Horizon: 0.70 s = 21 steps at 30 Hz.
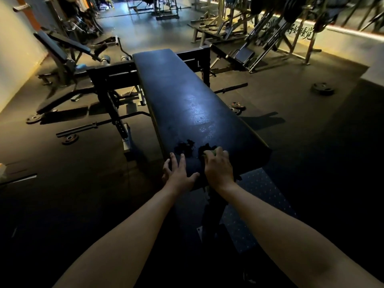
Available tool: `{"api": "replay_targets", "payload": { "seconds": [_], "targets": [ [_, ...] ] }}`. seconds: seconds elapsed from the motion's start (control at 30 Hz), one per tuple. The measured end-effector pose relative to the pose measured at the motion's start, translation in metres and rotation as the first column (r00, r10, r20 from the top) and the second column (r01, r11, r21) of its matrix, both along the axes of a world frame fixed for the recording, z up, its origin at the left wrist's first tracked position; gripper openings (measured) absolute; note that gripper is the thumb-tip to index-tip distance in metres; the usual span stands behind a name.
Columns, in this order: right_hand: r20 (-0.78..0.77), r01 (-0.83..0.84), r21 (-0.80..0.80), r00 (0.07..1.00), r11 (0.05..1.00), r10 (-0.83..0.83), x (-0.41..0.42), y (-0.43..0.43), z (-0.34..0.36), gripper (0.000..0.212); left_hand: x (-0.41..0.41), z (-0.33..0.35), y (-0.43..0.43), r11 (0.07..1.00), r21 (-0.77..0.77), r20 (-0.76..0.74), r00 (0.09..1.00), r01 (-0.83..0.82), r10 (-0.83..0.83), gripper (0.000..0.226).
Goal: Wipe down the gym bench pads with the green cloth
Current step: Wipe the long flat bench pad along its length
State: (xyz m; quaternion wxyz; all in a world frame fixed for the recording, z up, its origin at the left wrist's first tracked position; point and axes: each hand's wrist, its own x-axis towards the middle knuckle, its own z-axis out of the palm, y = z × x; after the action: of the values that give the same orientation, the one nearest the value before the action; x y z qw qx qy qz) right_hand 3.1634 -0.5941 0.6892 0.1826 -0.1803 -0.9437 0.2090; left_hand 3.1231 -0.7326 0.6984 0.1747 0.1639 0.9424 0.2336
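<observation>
A dark rubber floor (291, 142) carries an incline bench (60, 50) near its left edge, a barbell (83, 126) with a small plate (70, 139) just beside it, a lone weight plate (322, 88) toward the right, and a leg-press machine (270, 38) at the far right

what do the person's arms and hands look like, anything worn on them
The left hand and right hand are bare: no gloves, rings or watch show. The left forearm and right forearm are uncovered too, with no sleeve in view.
</observation>
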Motion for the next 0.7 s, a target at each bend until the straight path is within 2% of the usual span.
{"api": "replay_targets", "payload": {
  "seconds": [0.13, 0.2, 0.23, 0.3, 0.37, 0.43, 0.6, 0.7],
  "targets": [
    [-0.067, -0.206, 0.007, 0.976, 0.978, 0.206, 0.022, -0.031, -0.007, 0.021, -0.002, -0.005, -0.015, 0.998, 0.005, -0.021, 0.997, 0.070, -0.070, 0.085],
    [-0.085, -0.229, 0.063, 0.969, 0.971, 0.234, 0.021, -0.021, -0.007, 0.018, -0.002, -0.006, -0.019, 0.996, -0.022, -0.039, 0.995, 0.087, -0.088, 0.084],
    [-0.116, -0.190, 0.105, 0.972, 0.976, 0.202, 0.016, -0.012, -0.006, 0.019, -0.002, -0.006, -0.019, 0.996, -0.031, -0.043, 0.995, 0.087, -0.088, 0.084],
    [-0.173, -0.009, 0.134, 0.984, 0.991, 0.032, 0.004, 0.015, -0.002, 0.026, -0.001, -0.005, -0.019, 0.996, -0.030, -0.045, 0.996, 0.082, -0.083, 0.085],
    [-0.096, 0.147, 0.062, 0.985, 0.987, -0.140, -0.006, 0.042, 0.001, 0.033, 0.000, -0.005, -0.020, 0.997, -0.010, -0.042, 0.996, 0.080, -0.080, 0.085],
    [0.006, 0.222, 0.034, 0.975, 0.974, -0.222, -0.008, 0.050, -0.002, 0.030, 0.001, -0.007, -0.021, 0.997, 0.005, -0.047, 0.996, 0.074, -0.074, 0.086],
    [-0.045, 0.131, 0.007, 0.990, 0.991, -0.130, 0.004, 0.004, -0.010, 0.020, 0.000, -0.006, -0.019, 0.997, 0.041, -0.019, 0.997, 0.072, -0.072, 0.096],
    [-0.142, 0.006, -0.018, 0.990, 1.000, -0.008, 0.016, -0.032, -0.015, 0.029, 0.003, -0.013, -0.028, 0.988, 0.119, -0.054, 0.994, 0.101, -0.095, 0.099]
  ]
}}
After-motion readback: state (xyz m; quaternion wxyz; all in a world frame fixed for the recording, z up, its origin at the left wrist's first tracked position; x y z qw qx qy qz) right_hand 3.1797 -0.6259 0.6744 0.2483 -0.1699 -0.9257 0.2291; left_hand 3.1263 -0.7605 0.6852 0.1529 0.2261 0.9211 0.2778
